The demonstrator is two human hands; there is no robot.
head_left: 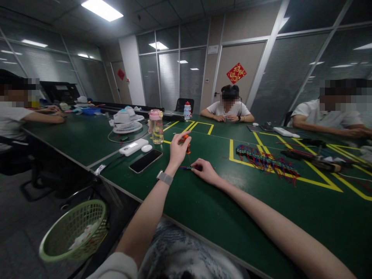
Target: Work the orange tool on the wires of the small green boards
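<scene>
My left hand [178,149], with a watch on its wrist, closes its fingers around the orange handle of a screwdriver [188,150]. The screwdriver stands nearly upright, its thin shaft pointing down at a small circuit board [187,168] with wires. Pressed low on the green table, my right hand [205,171] pinches the right end of this board, and its fingers hide part of it. Whether the screwdriver tip touches the board is too small to tell.
Several wired circuit boards [266,161] lie within yellow tape to the right. A phone [145,161], a white power bank [134,147], a pink-lided bottle [156,128] and white fans [124,122] are to the left. A green basket [48,246] stands below the table edge. Other people sit around.
</scene>
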